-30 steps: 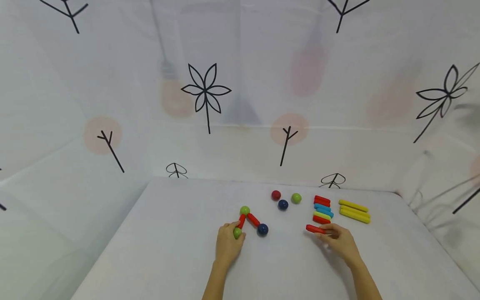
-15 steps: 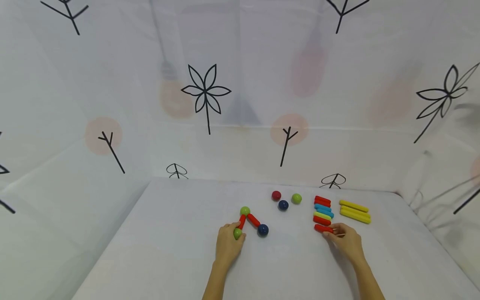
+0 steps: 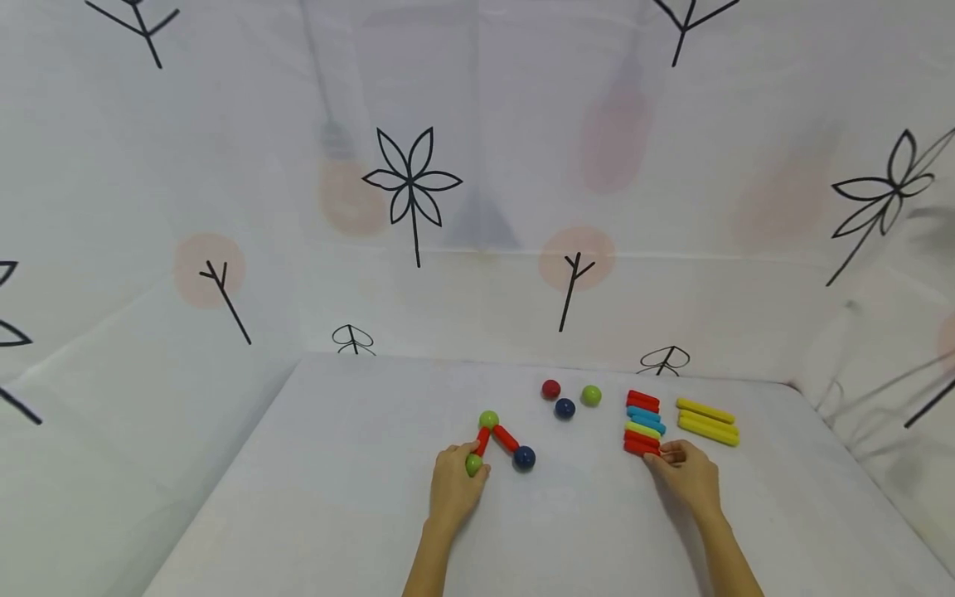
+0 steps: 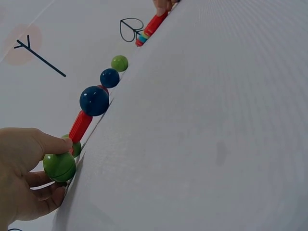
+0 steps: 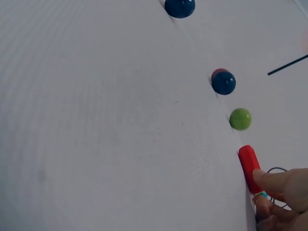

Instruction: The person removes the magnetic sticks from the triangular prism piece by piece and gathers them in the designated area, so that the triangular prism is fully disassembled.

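Note:
My left hand point(image 3: 453, 487) holds a green ball point(image 4: 59, 166) at the near end of a joined figure of balls and red sticks. From the far green ball point(image 3: 488, 419) one red stick point(image 3: 482, 441) runs to the held ball, another red stick point(image 3: 506, 439) to a dark blue ball point(image 3: 525, 458). At the right, my right hand point(image 3: 688, 479) pinches a short red stick point(image 5: 249, 166) by its right end, thumb on its near side. That stick lies against the near end of a row of short coloured sticks point(image 3: 645, 418).
Behind the row's left side lie a loose red ball point(image 3: 550, 389), a dark blue ball point(image 3: 564, 408) and a green ball point(image 3: 591, 395). Long yellow sticks point(image 3: 707, 422) lie to the right of the row. A printed white cloth point(image 3: 477, 207) hangs behind the white table point(image 3: 336, 497).
My right hand has moved right and a little forward with the red stick, which now lies up against the row of short sticks. My left hand has stayed in place on the green ball.

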Demonstrator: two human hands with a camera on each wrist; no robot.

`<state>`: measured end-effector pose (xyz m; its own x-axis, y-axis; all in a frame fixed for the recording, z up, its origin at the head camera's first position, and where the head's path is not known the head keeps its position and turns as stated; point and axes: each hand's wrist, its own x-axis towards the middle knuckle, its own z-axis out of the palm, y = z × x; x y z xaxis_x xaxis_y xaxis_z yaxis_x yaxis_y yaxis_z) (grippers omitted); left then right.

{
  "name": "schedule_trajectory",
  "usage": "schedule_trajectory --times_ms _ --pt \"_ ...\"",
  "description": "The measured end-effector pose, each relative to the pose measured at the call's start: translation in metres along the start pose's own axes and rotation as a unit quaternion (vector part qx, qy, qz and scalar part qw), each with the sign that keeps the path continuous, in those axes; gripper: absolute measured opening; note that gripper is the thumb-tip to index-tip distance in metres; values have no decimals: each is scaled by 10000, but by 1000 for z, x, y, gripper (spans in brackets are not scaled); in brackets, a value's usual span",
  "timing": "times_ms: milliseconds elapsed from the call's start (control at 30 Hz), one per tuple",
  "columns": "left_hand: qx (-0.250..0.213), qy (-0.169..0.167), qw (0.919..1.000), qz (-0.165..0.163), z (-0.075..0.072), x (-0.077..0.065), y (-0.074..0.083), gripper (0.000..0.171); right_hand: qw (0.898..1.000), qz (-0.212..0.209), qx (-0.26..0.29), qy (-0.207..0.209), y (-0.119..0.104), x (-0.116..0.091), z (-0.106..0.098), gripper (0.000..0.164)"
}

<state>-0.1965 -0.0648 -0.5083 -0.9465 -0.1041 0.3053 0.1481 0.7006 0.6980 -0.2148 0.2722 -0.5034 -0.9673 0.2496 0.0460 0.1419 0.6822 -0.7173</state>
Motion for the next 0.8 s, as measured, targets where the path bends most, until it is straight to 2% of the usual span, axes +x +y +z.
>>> schedule_trajectory --times_ms 300,467,567,800 --pt "-5 -86 10000 -16 1 0 -1 36 9991 -75 397 87 -2 -4 -1 42" --pt "-61 -97 9999 17 1 0 -1 36 9950 -556 819 109 -19 -8 11 38" --pt "-106 -104 9998 98 1 0 -2 36 9911 -860 994 -206 -35 -12 23 39" --pt "-153 -151 9995 219 2 0 -3 36 9778 -1173 1142 -1309 -66 -19 55 46"
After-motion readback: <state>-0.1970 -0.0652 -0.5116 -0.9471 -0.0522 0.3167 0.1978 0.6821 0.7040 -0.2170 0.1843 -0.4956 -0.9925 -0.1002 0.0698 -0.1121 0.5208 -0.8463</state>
